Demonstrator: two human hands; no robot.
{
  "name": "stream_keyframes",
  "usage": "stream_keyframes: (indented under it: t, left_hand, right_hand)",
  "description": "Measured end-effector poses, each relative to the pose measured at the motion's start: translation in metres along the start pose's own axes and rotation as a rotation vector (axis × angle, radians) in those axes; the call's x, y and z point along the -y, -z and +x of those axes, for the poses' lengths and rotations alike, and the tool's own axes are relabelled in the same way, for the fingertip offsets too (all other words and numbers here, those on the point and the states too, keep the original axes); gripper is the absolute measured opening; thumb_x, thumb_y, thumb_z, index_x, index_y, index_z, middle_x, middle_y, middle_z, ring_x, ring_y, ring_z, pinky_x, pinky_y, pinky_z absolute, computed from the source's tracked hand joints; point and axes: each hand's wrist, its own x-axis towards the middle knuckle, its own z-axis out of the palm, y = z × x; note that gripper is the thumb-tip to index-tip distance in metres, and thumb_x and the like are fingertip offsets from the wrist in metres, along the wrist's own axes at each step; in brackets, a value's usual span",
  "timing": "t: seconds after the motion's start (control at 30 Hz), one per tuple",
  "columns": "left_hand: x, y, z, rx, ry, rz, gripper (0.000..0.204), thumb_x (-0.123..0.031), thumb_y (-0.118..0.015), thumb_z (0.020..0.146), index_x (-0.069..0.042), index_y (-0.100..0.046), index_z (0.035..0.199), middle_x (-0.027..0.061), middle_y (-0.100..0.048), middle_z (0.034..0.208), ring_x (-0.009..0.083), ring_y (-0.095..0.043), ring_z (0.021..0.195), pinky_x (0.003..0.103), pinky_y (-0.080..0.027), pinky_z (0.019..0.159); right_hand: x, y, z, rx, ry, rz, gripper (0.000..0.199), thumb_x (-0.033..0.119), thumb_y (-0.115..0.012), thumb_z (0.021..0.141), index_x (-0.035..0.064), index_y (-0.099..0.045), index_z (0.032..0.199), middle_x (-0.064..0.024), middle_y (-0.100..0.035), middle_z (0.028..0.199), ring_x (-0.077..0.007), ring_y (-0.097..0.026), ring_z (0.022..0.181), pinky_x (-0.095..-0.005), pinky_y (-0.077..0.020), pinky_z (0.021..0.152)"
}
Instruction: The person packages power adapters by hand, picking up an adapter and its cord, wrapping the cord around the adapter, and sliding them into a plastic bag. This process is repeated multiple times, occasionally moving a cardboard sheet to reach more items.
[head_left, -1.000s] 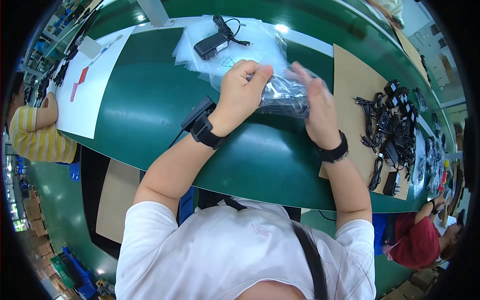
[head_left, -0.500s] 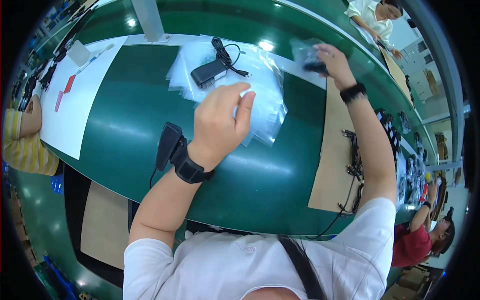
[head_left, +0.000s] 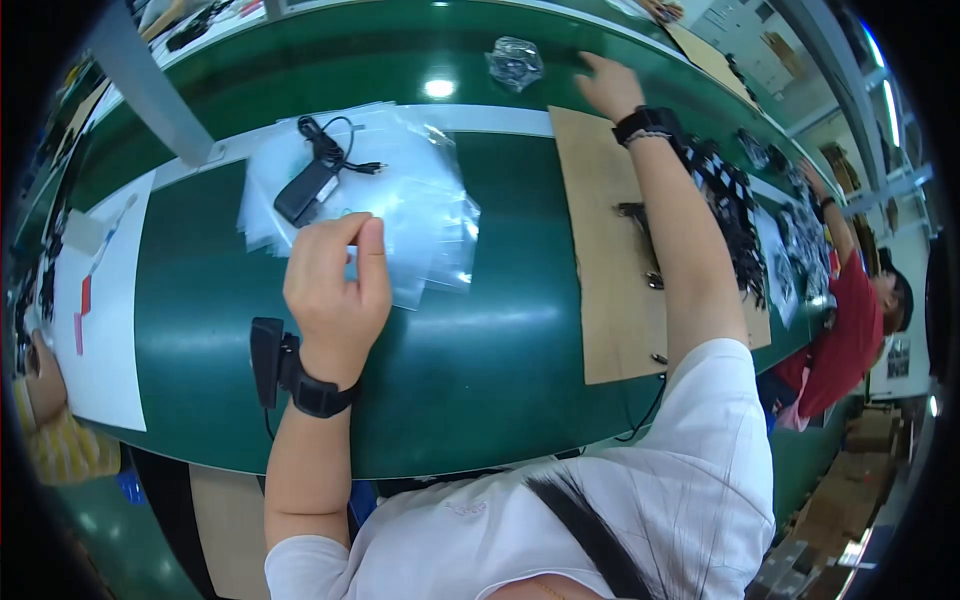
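Observation:
My left hand [head_left: 335,285] rests over a pile of clear plastic bags [head_left: 420,215] on the green belt, thumb and forefinger pinched on the top bag. A black power adapter [head_left: 305,190] with its coiled cable lies on the pile just beyond that hand. My right hand [head_left: 605,85] is stretched far out across the belt, fingers apart and holding nothing. A sealed clear bag with a black item inside [head_left: 515,62] lies just to its left, apart from the fingers. Both wrists wear black bands.
A brown cardboard sheet [head_left: 610,250] lies under my right forearm, with a heap of black cables [head_left: 735,220] past it. A person in red [head_left: 850,330] works at the right. White paper [head_left: 95,330] lies at the left, and a metal post [head_left: 150,90] rises behind.
My right hand carried the filled bag to the far side of the belt and let it go. My left hand dropped onto the bag pile and pinched the top bag.

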Motion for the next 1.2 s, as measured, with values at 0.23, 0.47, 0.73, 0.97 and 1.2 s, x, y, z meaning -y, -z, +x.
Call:
stream_keyframes:
  t: [0.23, 0.47, 0.73, 0.97, 1.2]
  left_hand:
    - [-0.018, -0.007, -0.003, 0.047, -0.036, -0.060, 0.005, -0.006, -0.063, 0.079, -0.003, -0.059, 0.078, 0.0070, -0.056, 0.068, 0.0209, -0.050, 0.056, 0.030, -0.039, 0.049]
    - [-0.017, 0.000, -0.006, 0.033, -0.006, -0.091, 0.005, -0.006, -0.063, 0.079, -0.003, -0.060, 0.077, 0.0066, -0.058, 0.068, 0.0203, -0.051, 0.054, 0.029, -0.039, 0.046]
    - [-0.023, -0.006, -0.010, 0.147, 0.387, -0.434, 0.013, -0.013, -0.063, 0.082, -0.001, -0.062, 0.080, 0.0054, -0.062, 0.073, 0.0117, -0.055, 0.062, 0.023, -0.044, 0.055]
    - [-0.056, -0.010, -0.001, 0.396, 0.644, -1.050, 0.034, -0.024, -0.059, 0.087, 0.001, -0.053, 0.108, 0.0052, -0.058, 0.103, 0.0107, -0.053, 0.087, 0.024, -0.043, 0.076]
    - [-0.071, 0.019, 0.040, 0.088, 0.883, -1.753, 0.030, -0.028, -0.053, 0.090, -0.005, -0.049, 0.109, 0.0099, -0.055, 0.107, 0.0230, -0.053, 0.103, 0.038, -0.044, 0.090]
  right_hand:
    - [-0.148, 0.012, -0.091, 0.329, -0.501, -0.344, 0.044, 0.031, -0.054, 0.078, 0.0086, -0.053, 0.117, -0.0185, -0.057, 0.114, -0.0337, -0.052, 0.108, -0.0452, -0.0387, 0.092]
    - [-0.130, 0.022, -0.100, 0.101, -0.666, -0.198, 0.034, 0.028, -0.059, 0.076, 0.0192, -0.061, 0.108, -0.0128, -0.061, 0.106, -0.0296, -0.051, 0.106, -0.0409, -0.0429, 0.086]
    - [-0.049, 0.174, -0.114, -0.415, -0.214, 1.411, 0.026, 0.010, -0.052, 0.088, 0.0039, -0.052, 0.113, -0.0059, -0.057, 0.100, -0.0138, -0.058, 0.084, -0.0273, -0.0455, 0.071]
    - [0.083, 0.211, -0.148, 0.203, 0.269, 1.583, 0.040, 0.008, -0.049, 0.086, 0.0046, -0.038, 0.124, -0.0103, -0.059, 0.091, -0.0154, -0.059, 0.080, -0.0257, -0.0457, 0.069]
    - [0.179, 0.155, -0.182, 0.625, 0.299, 1.876, 0.089, 0.014, -0.066, 0.079, 0.0138, -0.004, 0.143, -0.0171, -0.042, 0.125, -0.0219, -0.053, 0.100, -0.0347, -0.0393, 0.089]
